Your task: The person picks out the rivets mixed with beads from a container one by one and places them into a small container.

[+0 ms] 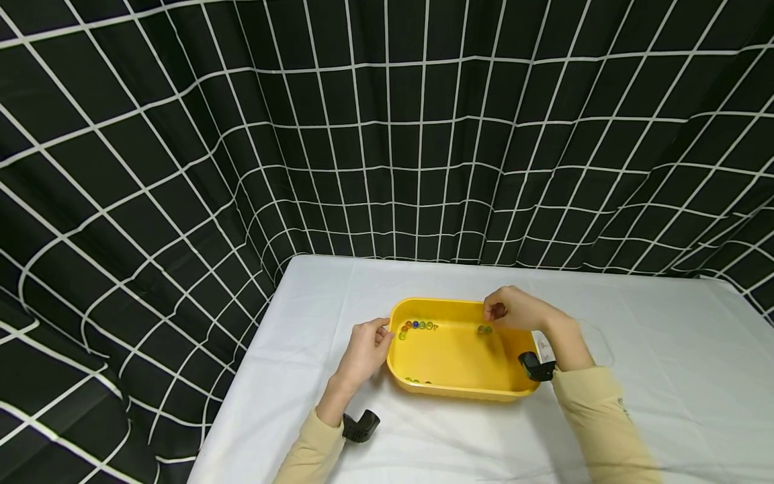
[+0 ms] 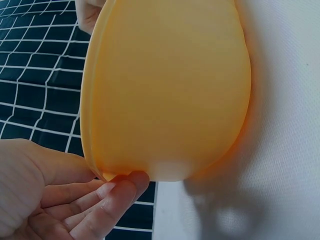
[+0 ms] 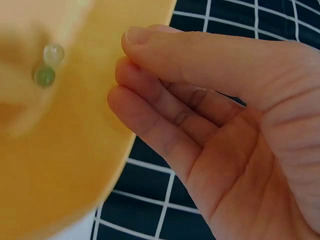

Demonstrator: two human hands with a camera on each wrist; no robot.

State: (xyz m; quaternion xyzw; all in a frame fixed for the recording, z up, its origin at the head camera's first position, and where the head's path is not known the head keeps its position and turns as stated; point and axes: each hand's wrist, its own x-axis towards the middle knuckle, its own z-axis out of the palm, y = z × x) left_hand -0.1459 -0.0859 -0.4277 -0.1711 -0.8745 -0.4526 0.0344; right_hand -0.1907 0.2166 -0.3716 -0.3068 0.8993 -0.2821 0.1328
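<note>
A shallow yellow plastic tub (image 1: 455, 356) stands on the white-covered table. My left hand (image 1: 366, 349) pinches its left rim, thumb on one side and fingertips on the other, as the left wrist view shows. My right hand (image 1: 514, 308) hovers over the tub's far right part, fingers loosely bent; nothing shows between them. Two glass marbles, one clear (image 3: 54, 53) and one green (image 3: 44, 76), lie touching below its fingertips. Several marbles, including a blue marble (image 1: 415, 325), form a curved row at the far left. A few others are partly hidden by the near wall.
White cloth (image 1: 665, 376) covers the table around the tub. Behind and to the left hangs a black curtain with a white grid (image 1: 423, 134). Black devices sit on both wrists, one on the left wrist (image 1: 361, 426) and one on the right (image 1: 537, 367).
</note>
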